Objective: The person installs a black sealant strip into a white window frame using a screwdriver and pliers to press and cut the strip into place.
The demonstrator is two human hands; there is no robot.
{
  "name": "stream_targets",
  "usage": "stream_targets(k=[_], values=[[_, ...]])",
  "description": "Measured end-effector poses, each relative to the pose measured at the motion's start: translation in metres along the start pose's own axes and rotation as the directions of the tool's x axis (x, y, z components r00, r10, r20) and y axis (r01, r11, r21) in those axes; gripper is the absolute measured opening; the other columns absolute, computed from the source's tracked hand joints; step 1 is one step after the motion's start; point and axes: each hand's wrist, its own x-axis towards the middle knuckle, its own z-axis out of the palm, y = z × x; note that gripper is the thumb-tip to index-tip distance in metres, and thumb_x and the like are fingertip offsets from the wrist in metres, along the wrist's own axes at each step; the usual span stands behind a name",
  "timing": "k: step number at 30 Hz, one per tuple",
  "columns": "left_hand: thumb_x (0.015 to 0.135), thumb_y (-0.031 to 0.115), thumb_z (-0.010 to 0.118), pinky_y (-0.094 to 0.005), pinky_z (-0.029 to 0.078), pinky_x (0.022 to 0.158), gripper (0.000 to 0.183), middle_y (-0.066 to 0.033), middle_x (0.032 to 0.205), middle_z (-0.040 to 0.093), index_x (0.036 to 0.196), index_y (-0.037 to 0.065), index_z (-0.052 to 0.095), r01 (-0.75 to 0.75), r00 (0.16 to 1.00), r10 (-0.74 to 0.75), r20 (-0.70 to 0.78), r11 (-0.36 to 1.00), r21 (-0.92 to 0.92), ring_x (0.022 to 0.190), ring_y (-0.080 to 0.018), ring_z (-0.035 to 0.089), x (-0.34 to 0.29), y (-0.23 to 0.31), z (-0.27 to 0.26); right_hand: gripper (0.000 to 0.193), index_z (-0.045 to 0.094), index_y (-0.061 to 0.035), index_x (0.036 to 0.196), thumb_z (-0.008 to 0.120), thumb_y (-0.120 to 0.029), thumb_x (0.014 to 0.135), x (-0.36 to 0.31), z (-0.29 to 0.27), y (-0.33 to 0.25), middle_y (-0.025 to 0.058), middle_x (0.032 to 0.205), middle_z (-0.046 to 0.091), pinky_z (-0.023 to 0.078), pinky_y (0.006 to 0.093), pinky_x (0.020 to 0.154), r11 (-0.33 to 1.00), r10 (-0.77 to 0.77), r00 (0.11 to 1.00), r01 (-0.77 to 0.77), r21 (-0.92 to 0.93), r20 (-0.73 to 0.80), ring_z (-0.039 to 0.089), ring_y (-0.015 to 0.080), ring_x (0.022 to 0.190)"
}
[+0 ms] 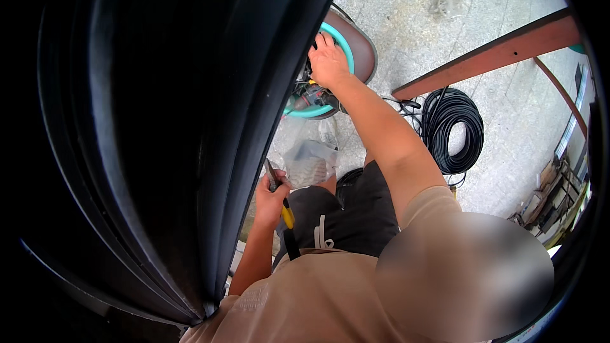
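Note:
In my left hand (272, 197), close to the edge of a large black panel (210, 121), is a pair of pliers (288, 215) with a grey metal tip and yellow-and-black handle. My right arm stretches forward. At its end, my right hand (328, 61) dips with curled fingers into a turquoise-rimmed basin (347, 43) of jumbled tools. The fingertips are hidden, so what they grip cannot be made out. Beneath the basin is a rounded brown surface (364, 57). A clear plastic bag (310, 162) lies between the basin and my left hand.
A coil of black cable (473, 130) lies on the grey tiled floor (394, 0) at the right. Above it, a reddish-brown beam (489, 57) slants across. Crumpled clear plastic (448, 1) lies farther off. Assorted scrap (549, 194) is piled at the far right.

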Motion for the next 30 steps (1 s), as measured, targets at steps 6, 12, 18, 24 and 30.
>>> stream_targets(k=[6, 12, 18, 24, 30], values=[[0.097, -0.010, 0.072, -0.0307, 0.049, 0.074, 0.033, -0.0024, 0.103, 0.065, 0.126, 0.004, 0.066, -0.026, 1.000, 0.026, 0.001, 0.999, -0.029, 0.082, -0.0134, 0.061, -0.003, 0.023, 0.010, 0.109, 0.048, -0.0206, 0.170, 0.099, -0.053, 0.079, 0.017, 0.014, 0.004, 0.0098, 0.153, 0.059, 0.046, 0.0459, 0.115, 0.991, 0.035, 0.982, -0.010, -0.135, 0.187, 0.052, 0.0292, 0.149], [0.097, -0.010, 0.071, -0.0319, 0.049, 0.075, 0.033, -0.0035, 0.104, 0.063, 0.126, 0.004, 0.065, -0.095, 0.995, 0.091, -0.037, 0.989, -0.114, 0.082, -0.0157, 0.061, -0.003, 0.050, 0.027, 0.078, 0.063, -0.0187, 0.154, 0.093, -0.045, 0.087, 0.009, 0.026, 0.007, 0.0084, 0.142, 0.061, 0.054, 0.0498, 0.106, 0.989, -0.075, 0.991, 0.087, -0.115, 0.110, 0.055, 0.0287, 0.140], [0.097, -0.009, 0.071, -0.0318, 0.050, 0.075, 0.034, -0.0031, 0.105, 0.062, 0.128, 0.003, 0.064, -0.191, 0.981, 0.179, -0.077, 0.960, -0.205, 0.084, -0.0160, 0.061, 0.008, 0.079, 0.039, 0.075, 0.064, -0.0231, 0.154, 0.094, -0.044, 0.088, 0.015, 0.027, 0.005, 0.0085, 0.147, 0.061, 0.058, 0.0506, 0.106, 0.997, -0.027, 0.979, 0.040, -0.061, 0.200, 0.055, 0.0319, 0.144], [0.097, -0.008, 0.071, -0.0306, 0.050, 0.076, 0.034, -0.0040, 0.104, 0.063, 0.128, 0.002, 0.064, -0.253, 0.961, 0.233, -0.146, 0.957, -0.143, 0.084, -0.0159, 0.062, 0.024, 0.109, 0.057, 0.058, 0.070, -0.0225, 0.143, 0.090, -0.024, 0.089, 0.022, 0.025, 0.020, 0.0119, 0.146, 0.063, 0.061, 0.0503, 0.109, 0.986, -0.137, 0.974, 0.117, 0.119, 0.180, 0.060, 0.0327, 0.142], [0.096, -0.007, 0.071, -0.0303, 0.049, 0.076, 0.033, -0.0040, 0.105, 0.062, 0.128, 0.001, 0.064, -0.260, 0.952, 0.236, -0.193, 0.959, -0.112, 0.083, -0.0158, 0.060, 0.035, 0.124, 0.078, 0.048, 0.073, -0.0195, 0.134, 0.084, -0.012, 0.087, 0.040, 0.050, 0.040, 0.0178, 0.130, 0.066, 0.058, 0.0518, 0.109, 0.868, -0.033, 0.999, 0.024, 0.495, 0.009, 0.068, 0.0426, 0.127]])
